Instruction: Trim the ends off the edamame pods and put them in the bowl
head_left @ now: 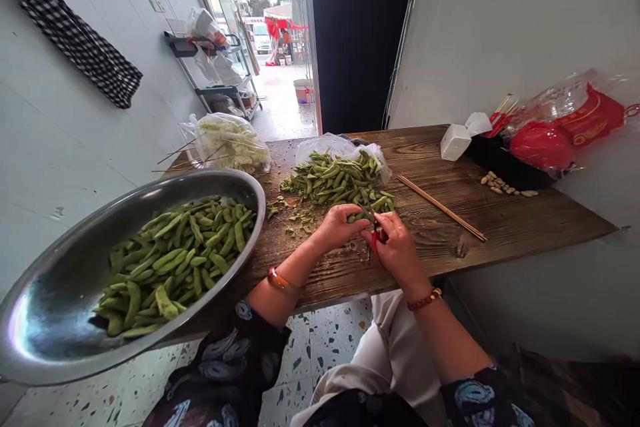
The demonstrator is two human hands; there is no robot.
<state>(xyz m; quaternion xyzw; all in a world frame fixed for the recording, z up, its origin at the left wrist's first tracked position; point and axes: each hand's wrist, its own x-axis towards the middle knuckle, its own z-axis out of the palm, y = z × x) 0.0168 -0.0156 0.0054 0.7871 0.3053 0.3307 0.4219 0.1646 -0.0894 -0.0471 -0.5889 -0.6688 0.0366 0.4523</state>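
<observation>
- The right hand grips red-handled scissors; the left hand seems to pinch a green pod near the blades.
- The step looks like snipping pods; the next move seems to call for fingertips clear of the blades.
- Fingers hide whether blade meets pod.
- Loose pods lie just beyond on the bench.
- More lie in the metal basin, cut off at left.

the basin looks glossy metal, the table rough-grained wood, the scissor handles plastic.
</observation>
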